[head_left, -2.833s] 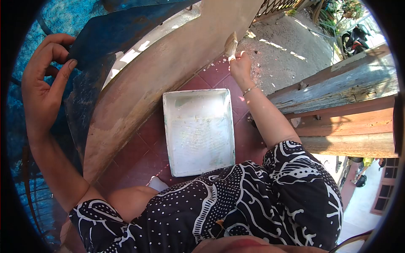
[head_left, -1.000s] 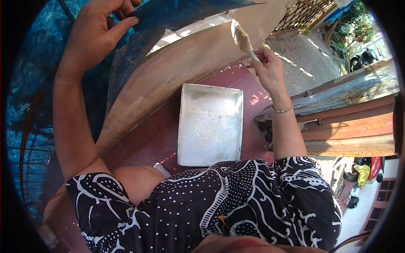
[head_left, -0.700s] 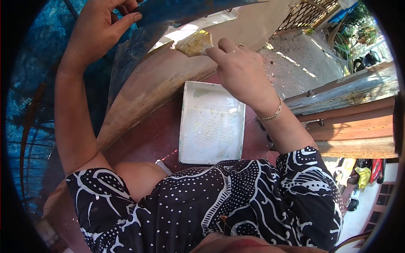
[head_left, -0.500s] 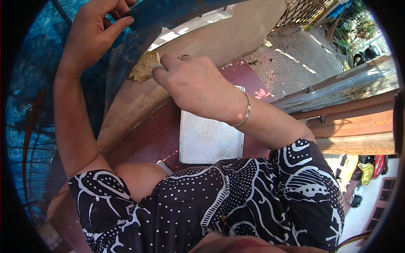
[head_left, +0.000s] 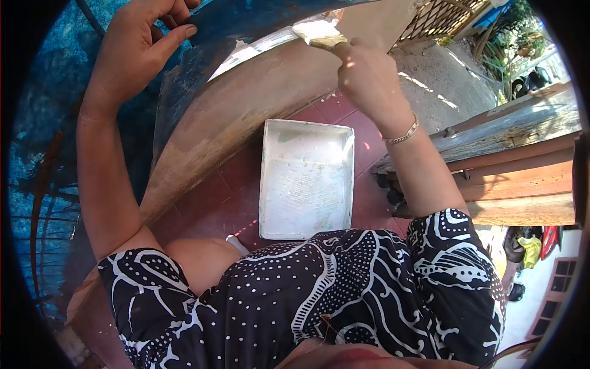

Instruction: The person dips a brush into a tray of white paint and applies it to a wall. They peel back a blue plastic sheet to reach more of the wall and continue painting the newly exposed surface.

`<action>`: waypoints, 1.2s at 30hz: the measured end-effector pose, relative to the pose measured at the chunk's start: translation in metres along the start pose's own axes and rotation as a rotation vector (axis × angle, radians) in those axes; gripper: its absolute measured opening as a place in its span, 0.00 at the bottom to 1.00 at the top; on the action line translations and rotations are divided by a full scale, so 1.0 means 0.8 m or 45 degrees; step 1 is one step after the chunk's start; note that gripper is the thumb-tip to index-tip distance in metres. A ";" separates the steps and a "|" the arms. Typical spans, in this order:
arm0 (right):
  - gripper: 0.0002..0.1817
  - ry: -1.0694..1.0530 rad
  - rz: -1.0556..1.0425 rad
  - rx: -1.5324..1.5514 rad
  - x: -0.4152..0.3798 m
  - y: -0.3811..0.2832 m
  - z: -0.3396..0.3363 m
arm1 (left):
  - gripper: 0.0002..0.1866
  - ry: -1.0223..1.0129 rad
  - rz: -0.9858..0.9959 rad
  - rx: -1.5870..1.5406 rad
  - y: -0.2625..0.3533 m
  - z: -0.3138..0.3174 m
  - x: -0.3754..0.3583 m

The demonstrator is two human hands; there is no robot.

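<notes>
My right hand [head_left: 372,77] grips a paintbrush [head_left: 332,42], its bristles against the pale strip along the top of the low wall [head_left: 258,92]. Up at the left, my left hand [head_left: 138,52] is closed, thumb and fingers pinching the edge of a dark blue plastic sheet [head_left: 246,21] that hangs over the wall top. Between my arms a white paint tray [head_left: 307,197], streaked with white paint, lies on the red tiled floor [head_left: 215,190].
A weathered wooden beam [head_left: 510,132] runs along the right side. Beyond the wall lie a concrete path [head_left: 445,80] and a wooden lattice [head_left: 445,18]. Blue netting-like material [head_left: 43,166] fills the left edge. Bags and clothes [head_left: 528,252] hang at the lower right.
My right hand has moved right and up along the wall with the paintbrush, uncovering the upper part of the paint tray. My left hand stays in place on the sheet.
</notes>
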State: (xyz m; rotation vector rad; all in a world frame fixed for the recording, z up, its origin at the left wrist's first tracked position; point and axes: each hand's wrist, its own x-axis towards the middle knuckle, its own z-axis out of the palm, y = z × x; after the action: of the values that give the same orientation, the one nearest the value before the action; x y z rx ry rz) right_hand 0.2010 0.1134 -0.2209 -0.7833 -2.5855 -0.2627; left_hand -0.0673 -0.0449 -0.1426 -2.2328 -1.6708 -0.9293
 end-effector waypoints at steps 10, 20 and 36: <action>0.20 0.032 -0.364 0.553 -0.065 -0.143 0.031 | 0.06 -0.014 -0.078 0.001 0.006 -0.001 0.002; 0.14 0.264 0.843 0.881 -0.103 0.086 0.197 | 0.06 0.016 -0.056 -0.009 0.003 0.000 -0.002; 0.18 -0.168 0.035 1.300 -0.098 -0.163 0.125 | 0.06 0.064 -0.057 -0.037 -0.001 0.009 -0.001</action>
State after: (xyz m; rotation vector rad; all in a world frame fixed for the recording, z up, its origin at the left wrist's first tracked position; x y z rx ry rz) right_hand 0.1518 -0.0023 -0.3523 -0.4327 -2.3406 1.0611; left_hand -0.0655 -0.0419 -0.1488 -2.1797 -1.7026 -1.0176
